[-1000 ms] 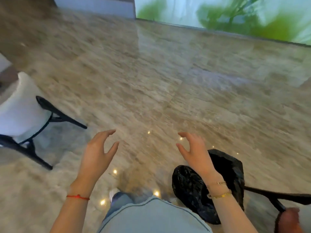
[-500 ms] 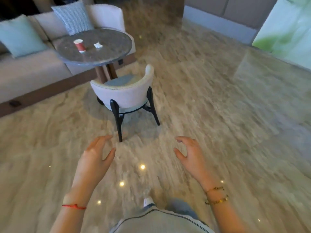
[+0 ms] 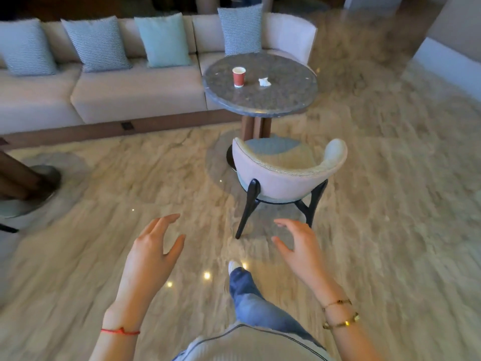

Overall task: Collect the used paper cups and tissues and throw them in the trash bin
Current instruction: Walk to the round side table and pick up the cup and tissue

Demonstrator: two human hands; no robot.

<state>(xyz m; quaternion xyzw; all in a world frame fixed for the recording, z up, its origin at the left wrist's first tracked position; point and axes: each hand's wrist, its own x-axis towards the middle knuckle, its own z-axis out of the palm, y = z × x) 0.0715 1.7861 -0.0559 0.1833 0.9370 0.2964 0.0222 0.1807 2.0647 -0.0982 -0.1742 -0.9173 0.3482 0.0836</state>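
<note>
A red paper cup (image 3: 238, 77) stood upright on the round, speckled stone bench (image 3: 281, 100), with a crumpled white tissue (image 3: 264, 81) lying near it to the right, apart from it. A curved, pale fabric chair (image 3: 283, 178) on black legs stood between the bench and the person. Over the glossy veined marble floor (image 3: 390, 204), the left hand (image 3: 151, 254) and right hand (image 3: 299, 246) hovered with fingers loosely spread, holding nothing. A long beige sofa (image 3: 130, 92) carried checked and mint cushions.
</note>
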